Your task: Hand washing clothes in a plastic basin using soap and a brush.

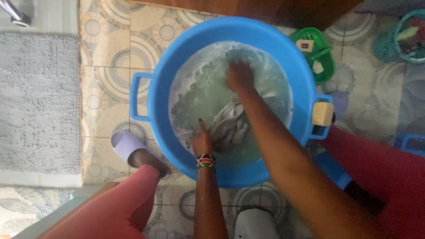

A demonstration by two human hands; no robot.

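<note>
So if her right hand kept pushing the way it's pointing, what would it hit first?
Probably the far inner wall of the blue basin. The right hand points away from the body through soapy water; depth underwater is unclear.

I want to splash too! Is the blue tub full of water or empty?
Partly full. Soapy water covers the bottom of the tub, well below its rim, and a grey cloth and both hands are in it.

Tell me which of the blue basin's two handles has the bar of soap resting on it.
The right-side handle of the blue basin: a pale yellow soap bar sits on it. The left-side handle is bare.
</note>
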